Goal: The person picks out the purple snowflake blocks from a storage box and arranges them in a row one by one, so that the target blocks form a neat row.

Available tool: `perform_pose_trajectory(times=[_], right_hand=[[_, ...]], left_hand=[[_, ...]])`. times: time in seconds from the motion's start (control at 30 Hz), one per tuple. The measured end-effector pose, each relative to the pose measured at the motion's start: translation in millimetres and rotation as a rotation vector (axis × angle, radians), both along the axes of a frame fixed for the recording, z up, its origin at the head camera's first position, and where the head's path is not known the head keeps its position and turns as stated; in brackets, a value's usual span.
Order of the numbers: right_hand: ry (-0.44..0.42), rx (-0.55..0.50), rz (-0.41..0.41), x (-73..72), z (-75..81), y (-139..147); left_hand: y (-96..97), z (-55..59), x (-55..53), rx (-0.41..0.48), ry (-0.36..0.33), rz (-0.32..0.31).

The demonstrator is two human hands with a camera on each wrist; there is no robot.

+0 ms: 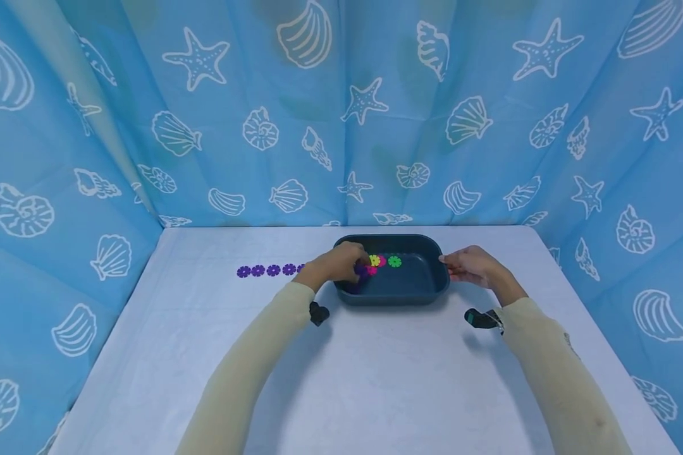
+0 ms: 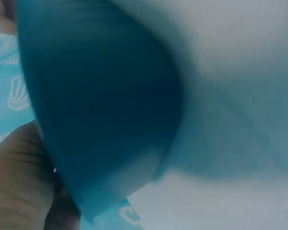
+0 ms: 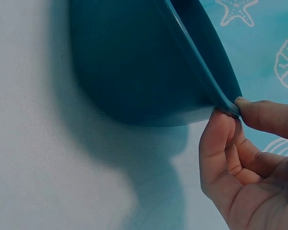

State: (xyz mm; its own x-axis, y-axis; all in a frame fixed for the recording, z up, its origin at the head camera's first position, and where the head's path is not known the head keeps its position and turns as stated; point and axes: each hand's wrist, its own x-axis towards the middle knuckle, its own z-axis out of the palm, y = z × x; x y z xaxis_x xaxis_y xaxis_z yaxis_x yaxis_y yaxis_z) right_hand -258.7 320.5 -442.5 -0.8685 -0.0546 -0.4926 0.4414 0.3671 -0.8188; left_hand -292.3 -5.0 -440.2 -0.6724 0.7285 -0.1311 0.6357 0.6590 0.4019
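Note:
A dark blue-grey plastic basin [image 1: 393, 300] stands at the far middle of the table. My left hand [image 1: 341, 262] reaches over its left end, fingers down inside by some purple flower-shaped discs [image 1: 362, 273]; whether they grip one is hidden. Also in the basin lie a yellow disc [image 1: 374, 260], pink discs [image 1: 372, 270] and a green disc [image 1: 395, 261]. My right hand [image 1: 471, 265] pinches the basin's right rim between thumb and fingers, plainly seen in the right wrist view. The left wrist view shows the basin's outer wall [image 2: 105, 96] and part of my left hand [image 2: 19, 177].
Left of the basin, several purple flower-shaped discs [image 1: 273, 270] lie in a row on the white-covered table [image 1: 375, 379]. A blue curtain [image 1: 341, 151] with white shell and starfish prints surrounds the table's back and sides.

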Motion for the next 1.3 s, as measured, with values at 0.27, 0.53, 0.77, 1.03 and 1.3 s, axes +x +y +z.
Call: perform_pose_trajectory(times=[0.27,0.53,0.77,1.03,1.3], right_hand=[[-0.007,0.019,0.001,1.5,-0.7,0.7],[-0.007,0.019,0.004,2.6,2.2,3.3],[-0.015,0.014,0.001,2.5,2.6,1.8],[-0.013,0.005,0.010,0.3,0.0,2.8],[-0.010,0.000,0.007,-0.2,0.4,-1.5]], left_hand=[[-19.6,10.7,-7.2,0.148,0.013,0.035],[-52.7,26.0,-11.6,0.252,-0.035,0.186],[-91.2,29.5,-11.8,0.241,-0.052,0.299],[-145.9,17.9,-11.5,0.207,-0.068,0.440],[-205.5,4.2,-3.1,0.131,-0.069,0.551]])
